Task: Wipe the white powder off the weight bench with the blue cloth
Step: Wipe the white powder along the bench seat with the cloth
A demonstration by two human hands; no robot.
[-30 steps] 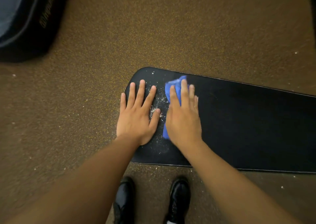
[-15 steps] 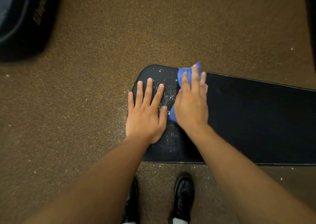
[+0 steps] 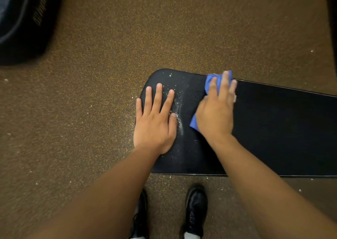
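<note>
The black padded weight bench (image 3: 277, 132) runs from the centre to the right edge of the view. White powder (image 3: 177, 109) lies in a streak and scattered specks near the bench's rounded left end. My left hand (image 3: 155, 118) rests flat, fingers spread, on that left end, its thumb touching the powder streak. My right hand (image 3: 216, 111) presses the blue cloth (image 3: 209, 82) down on the bench to the right of the powder; cloth corners stick out past my fingertips at the far edge and below my palm.
Brown speckled floor surrounds the bench, with white specks scattered on it. A dark bag or padded object (image 3: 21, 23) sits at the top left. My black shoes (image 3: 196, 207) stand just below the bench's near edge. A dark object edges in at the top right (image 3: 332, 19).
My right hand with the blue cloth has slid to the right and toward the bench's far edge, away from my left hand, leaving a wiped strip between them. My left hand has stayed flat.
</note>
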